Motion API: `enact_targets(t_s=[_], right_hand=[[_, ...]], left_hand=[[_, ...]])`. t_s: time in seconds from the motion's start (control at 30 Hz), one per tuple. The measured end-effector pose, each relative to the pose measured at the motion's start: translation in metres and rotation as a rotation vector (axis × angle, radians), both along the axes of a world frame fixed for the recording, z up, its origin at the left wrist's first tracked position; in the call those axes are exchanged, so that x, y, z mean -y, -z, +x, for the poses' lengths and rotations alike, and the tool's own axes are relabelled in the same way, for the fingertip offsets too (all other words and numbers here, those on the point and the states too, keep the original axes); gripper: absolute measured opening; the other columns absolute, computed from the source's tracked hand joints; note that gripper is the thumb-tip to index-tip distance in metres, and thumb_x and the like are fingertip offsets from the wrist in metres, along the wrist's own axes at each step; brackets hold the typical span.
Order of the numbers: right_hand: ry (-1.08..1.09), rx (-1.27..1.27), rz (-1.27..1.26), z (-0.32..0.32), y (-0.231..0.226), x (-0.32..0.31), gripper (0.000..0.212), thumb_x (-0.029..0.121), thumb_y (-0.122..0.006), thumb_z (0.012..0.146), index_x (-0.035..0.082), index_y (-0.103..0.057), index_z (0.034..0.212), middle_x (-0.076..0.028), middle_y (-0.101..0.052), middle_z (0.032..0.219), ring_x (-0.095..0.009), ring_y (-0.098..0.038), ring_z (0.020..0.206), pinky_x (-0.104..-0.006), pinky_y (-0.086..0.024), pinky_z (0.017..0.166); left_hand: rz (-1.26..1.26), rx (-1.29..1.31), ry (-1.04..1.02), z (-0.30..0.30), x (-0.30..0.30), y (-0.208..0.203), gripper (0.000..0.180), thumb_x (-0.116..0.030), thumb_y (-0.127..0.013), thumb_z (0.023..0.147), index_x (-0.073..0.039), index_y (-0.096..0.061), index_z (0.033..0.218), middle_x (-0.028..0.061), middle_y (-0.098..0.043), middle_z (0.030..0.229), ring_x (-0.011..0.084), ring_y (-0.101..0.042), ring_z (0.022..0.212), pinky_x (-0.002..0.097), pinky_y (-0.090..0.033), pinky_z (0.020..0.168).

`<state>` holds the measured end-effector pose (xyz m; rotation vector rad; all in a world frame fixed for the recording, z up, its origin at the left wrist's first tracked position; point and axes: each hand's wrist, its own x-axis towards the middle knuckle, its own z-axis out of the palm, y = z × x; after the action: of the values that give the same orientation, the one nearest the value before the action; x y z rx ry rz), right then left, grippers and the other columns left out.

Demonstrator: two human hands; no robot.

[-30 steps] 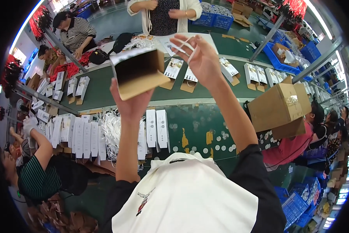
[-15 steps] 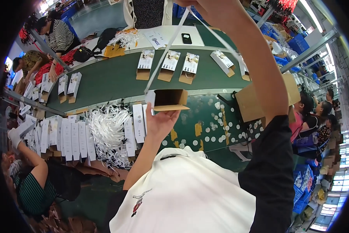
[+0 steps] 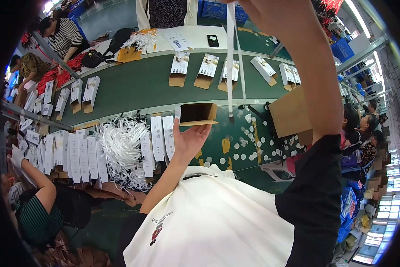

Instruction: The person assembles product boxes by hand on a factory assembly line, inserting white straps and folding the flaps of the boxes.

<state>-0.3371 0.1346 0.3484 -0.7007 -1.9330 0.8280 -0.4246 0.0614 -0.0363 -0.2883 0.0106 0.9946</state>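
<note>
My left hand (image 3: 192, 139) supports a small open carton (image 3: 199, 122) from below, thumb against its left side. The carton's brown inside faces up and its white outer face shows at the left. At the top edge my right hand (image 3: 253, 8) is raised high and partly cut off. From it dangles a long white strap (image 3: 230, 66) in two strands, one with a dark tip, just right of the carton and apart from it. The fingers on the strap are mostly out of view.
White straps (image 3: 125, 151) lie heaped left of me beside a row of white boxes (image 3: 84, 158). Printed boxes (image 3: 207, 66) stand on the green belt (image 3: 137, 84). A large brown carton (image 3: 289, 111) and scattered round stickers (image 3: 251, 155) are at right. A co-worker's gloved hand (image 3: 18, 156) is far left.
The strap's strands, spread wide before with one end by the carton, now hang nearly straight to its right. Boxes on the belt have shifted rightward. My left hand still holds the carton.
</note>
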Motion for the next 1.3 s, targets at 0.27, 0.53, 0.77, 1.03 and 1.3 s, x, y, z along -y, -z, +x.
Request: enact_targets(t_s=[0.27,0.53,0.77,1.03,1.3], right_hand=[[0.066,-0.014,0.155,-0.001,-0.005,-0.005,0.037,0.027,-0.052,0.098,0.009,-0.047,0.066,-0.001,-0.044,0.051,-0.006,-0.041,0.041,-0.022,-0.031,0.038],[-0.143,0.202,-0.128,0.042,0.019,0.027,0.034,0.025,-0.049,0.102,0.004,-0.05,0.075,0.003,-0.046,0.053,-0.003,-0.035,0.044,-0.0223,-0.026,0.04],[-0.129,0.101,-0.152,-0.035,0.048,0.027,0.034,0.024,-0.049,0.102,0.004,-0.049,0.075,0.004,-0.045,0.056,-0.002,-0.035,0.047,-0.0221,-0.026,0.041],[0.124,0.072,-0.075,-0.006,0.052,0.01,0.03,0.023,-0.052,0.1,0.001,-0.06,0.082,0.001,-0.051,0.056,-0.005,-0.044,0.046,-0.0221,-0.033,0.042],[-0.163,0.96,0.382,0.053,0.173,-0.017,0.025,0.025,-0.054,0.094,0.002,-0.062,0.092,-0.008,-0.063,0.081,-0.021,-0.061,0.08,-0.0361,-0.047,0.079]], left_hand=[[-0.038,0.018,0.024,0.005,-0.006,0.009,0.095,-0.049,-0.072,0.081,0.011,-0.024,0.136,0.0209,-0.036,0.138,0.0333,-0.035,0.134,0.0436,-0.028,0.118],[-0.116,0.123,-0.058,0.037,-0.013,0.003,0.096,-0.047,-0.072,0.081,0.014,-0.023,0.136,0.0221,-0.038,0.137,0.0348,-0.037,0.133,0.0446,-0.03,0.117],[-0.16,0.262,-0.103,-0.047,-0.026,0.021,0.096,-0.039,-0.073,0.077,0.018,-0.021,0.135,0.0253,-0.035,0.139,0.039,-0.035,0.134,0.0453,-0.031,0.116],[-0.155,0.274,-0.074,-0.018,-0.018,0.011,0.093,-0.046,-0.072,0.081,0.013,-0.024,0.135,0.0226,-0.038,0.137,0.0366,-0.039,0.132,0.0451,-0.031,0.117],[-0.113,0.181,-0.022,0.044,-0.016,-0.014,0.09,-0.039,-0.075,0.077,0.011,-0.028,0.135,0.024,-0.039,0.137,0.0384,-0.038,0.132,0.0469,-0.033,0.115]])
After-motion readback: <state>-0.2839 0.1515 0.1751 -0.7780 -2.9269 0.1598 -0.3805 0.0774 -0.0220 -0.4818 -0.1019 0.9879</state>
